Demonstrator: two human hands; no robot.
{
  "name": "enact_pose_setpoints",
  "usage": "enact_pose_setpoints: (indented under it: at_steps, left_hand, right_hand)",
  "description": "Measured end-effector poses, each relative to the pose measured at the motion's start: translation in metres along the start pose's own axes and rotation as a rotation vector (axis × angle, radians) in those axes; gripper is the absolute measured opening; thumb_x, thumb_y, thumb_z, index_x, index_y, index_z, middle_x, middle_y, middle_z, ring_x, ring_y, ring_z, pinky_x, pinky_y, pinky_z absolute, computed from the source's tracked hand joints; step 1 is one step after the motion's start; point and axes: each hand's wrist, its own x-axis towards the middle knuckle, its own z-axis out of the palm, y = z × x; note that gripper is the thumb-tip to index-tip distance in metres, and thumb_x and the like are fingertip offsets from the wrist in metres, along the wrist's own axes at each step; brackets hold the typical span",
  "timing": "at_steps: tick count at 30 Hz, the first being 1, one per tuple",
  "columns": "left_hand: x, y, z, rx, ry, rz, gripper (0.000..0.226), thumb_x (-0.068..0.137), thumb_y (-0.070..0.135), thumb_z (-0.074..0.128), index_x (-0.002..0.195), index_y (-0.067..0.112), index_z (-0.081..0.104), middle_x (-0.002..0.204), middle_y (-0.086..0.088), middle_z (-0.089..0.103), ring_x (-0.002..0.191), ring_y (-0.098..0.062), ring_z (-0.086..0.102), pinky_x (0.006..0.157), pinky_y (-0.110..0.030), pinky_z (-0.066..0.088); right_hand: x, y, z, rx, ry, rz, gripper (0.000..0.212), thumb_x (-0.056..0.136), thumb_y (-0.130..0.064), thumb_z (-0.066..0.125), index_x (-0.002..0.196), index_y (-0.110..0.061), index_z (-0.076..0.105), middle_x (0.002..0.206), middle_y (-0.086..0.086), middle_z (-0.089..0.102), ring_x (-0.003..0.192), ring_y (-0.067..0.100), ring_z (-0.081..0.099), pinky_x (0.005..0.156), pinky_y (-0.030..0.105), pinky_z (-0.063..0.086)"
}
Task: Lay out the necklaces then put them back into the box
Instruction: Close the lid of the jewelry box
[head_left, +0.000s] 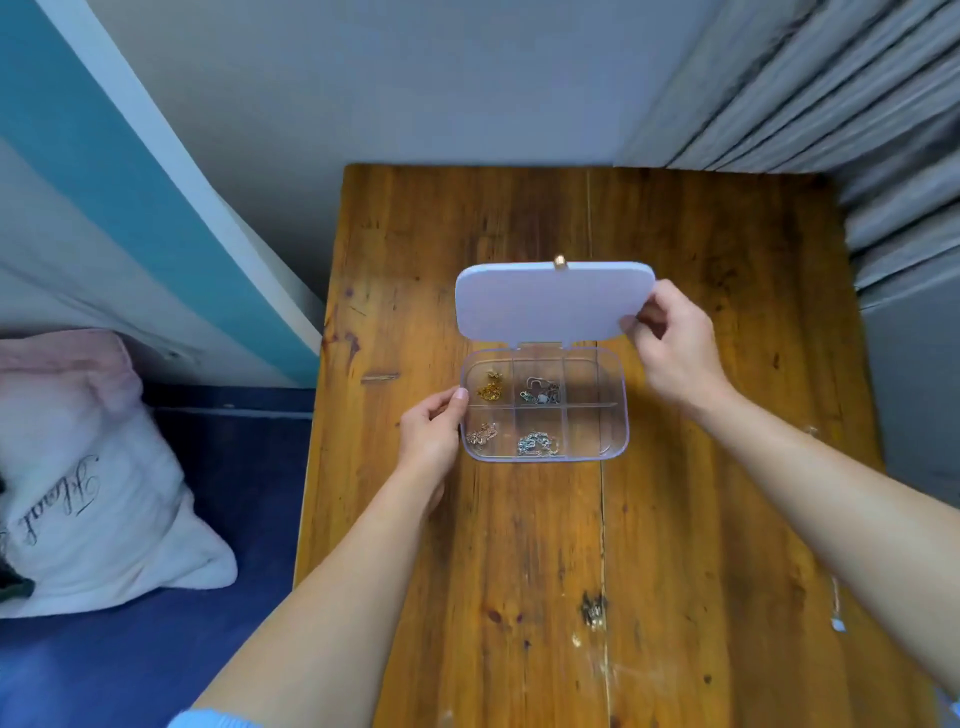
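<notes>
A clear plastic box (618, 415) with six compartments sits in the middle of the wooden table (701, 519). Its pale lilac lid (545, 301) is swung open and stands up behind it. My right hand (670, 343) pinches the lid's right edge. My left hand (434, 434) grips the box's left wall. A gold necklace (490, 387) lies in the back left compartment, a silver one (543, 392) in the back middle, a rose-gold one (482, 434) in the front left, another silver one (537, 444) in the front middle. The two right compartments look empty.
The table's left edge (317, 415) drops to a blue floor (223, 493) where a white and pink cushion (78, 467) lies. Grey curtains (857, 104) hang along the right and back right. A grey wall (415, 93) stands behind the table.
</notes>
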Motion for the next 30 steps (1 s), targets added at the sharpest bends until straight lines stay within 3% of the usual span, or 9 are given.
enact_pose_setpoints:
  at_steps: [3, 6, 9, 11, 14, 21, 24, 27, 30]
  left_hand:
    - [0.001, 0.001, 0.0, 0.029, -0.015, -0.014, 0.032, 0.095, 0.026, 0.058, 0.121, 0.009, 0.065, 0.117, -0.01, 0.07, 0.111, -0.026, 0.064, 0.1, -0.038, 0.049]
    - [-0.001, 0.003, -0.001, 0.08, -0.03, -0.043, 0.036, 0.1, 0.035, 0.045, 0.12, 0.012, 0.065, 0.115, 0.0, 0.07, 0.111, -0.02, 0.061, 0.096, -0.032, 0.046]
    - [-0.005, 0.005, 0.004, 0.132, -0.023, -0.051, 0.046, 0.101, 0.047, 0.033, 0.12, 0.017, 0.062, 0.1, 0.011, 0.064, 0.102, -0.011, 0.057, 0.087, -0.028, 0.042]
    - [-0.006, 0.001, 0.007, 0.218, 0.001, 0.002, 0.054, 0.097, 0.057, 0.029, 0.118, 0.02, 0.062, 0.108, 0.008, 0.065, 0.104, -0.011, 0.06, 0.089, -0.029, 0.048]
    - [-0.009, -0.01, 0.011, 0.409, 0.032, 0.173, 0.064, 0.094, 0.063, 0.022, 0.123, 0.019, 0.058, 0.116, -0.002, 0.059, 0.109, -0.019, 0.056, 0.096, -0.044, 0.048]
    - [-0.006, -0.009, 0.022, 0.56, 0.111, 0.268, 0.06, 0.096, 0.059, 0.026, 0.121, 0.012, 0.054, 0.114, -0.007, 0.053, 0.11, -0.026, 0.05, 0.093, -0.042, 0.041]
    - [-0.006, -0.005, 0.028, 0.638, 0.111, 0.329, 0.066, 0.093, 0.063, 0.026, 0.14, 0.018, 0.038, 0.129, -0.009, 0.049, 0.124, -0.029, 0.044, 0.1, -0.046, 0.038]
    - [-0.008, -0.006, 0.037, 0.89, 0.153, 0.469, 0.068, 0.096, 0.058, 0.026, 0.153, 0.028, 0.007, 0.137, -0.009, 0.04, 0.124, -0.028, 0.04, 0.098, -0.043, 0.036]
    - [-0.007, -0.01, 0.043, 1.092, 0.177, 0.548, 0.067, 0.095, 0.06, 0.021, 0.152, 0.033, 0.0, 0.14, -0.011, 0.034, 0.121, -0.027, 0.037, 0.095, -0.039, 0.034]
  right_hand:
    - [-0.029, 0.017, -0.007, -0.195, -0.071, -0.207, 0.025, 0.093, -0.005, 0.057, 0.115, -0.01, 0.067, 0.108, 0.007, 0.072, 0.099, 0.026, 0.068, 0.084, 0.04, 0.056]
    - [-0.046, 0.028, -0.008, -0.341, -0.212, -0.316, 0.045, 0.087, -0.021, 0.066, 0.129, -0.005, 0.06, 0.13, 0.013, 0.062, 0.12, 0.029, 0.06, 0.094, 0.041, 0.053]
    - [-0.054, 0.037, -0.004, -0.529, -0.27, -0.411, 0.061, 0.077, -0.016, 0.077, 0.132, -0.001, 0.056, 0.135, 0.017, 0.058, 0.122, 0.033, 0.058, 0.09, 0.043, 0.052]
    - [-0.055, 0.039, -0.002, -0.582, -0.284, -0.436, 0.066, 0.074, -0.013, 0.081, 0.133, 0.0, 0.055, 0.137, 0.018, 0.057, 0.124, 0.034, 0.056, 0.092, 0.044, 0.049]
    - [-0.055, 0.043, -0.001, -0.604, -0.297, -0.434, 0.069, 0.075, -0.01, 0.081, 0.137, -0.001, 0.052, 0.142, 0.016, 0.052, 0.131, 0.034, 0.049, 0.094, 0.048, 0.05]
    - [-0.057, 0.047, -0.001, -0.649, -0.339, -0.424, 0.064, 0.08, 0.0, 0.073, 0.139, -0.001, 0.049, 0.145, 0.017, 0.049, 0.134, 0.034, 0.046, 0.094, 0.05, 0.052]
    - [-0.059, 0.049, -0.001, -0.674, -0.322, -0.432, 0.064, 0.081, 0.01, 0.066, 0.141, -0.001, 0.045, 0.148, 0.016, 0.045, 0.137, 0.034, 0.042, 0.092, 0.049, 0.054]
    - [-0.068, 0.046, 0.002, -0.725, -0.359, -0.361, 0.078, 0.078, 0.013, 0.06, 0.149, -0.004, 0.032, 0.159, 0.011, 0.026, 0.144, 0.03, 0.03, 0.092, 0.044, 0.051]
    - [-0.076, 0.042, 0.007, -0.745, -0.395, -0.265, 0.086, 0.082, 0.007, 0.054, 0.155, -0.01, 0.01, 0.161, 0.001, -0.006, 0.148, 0.025, 0.019, 0.094, 0.037, 0.05]
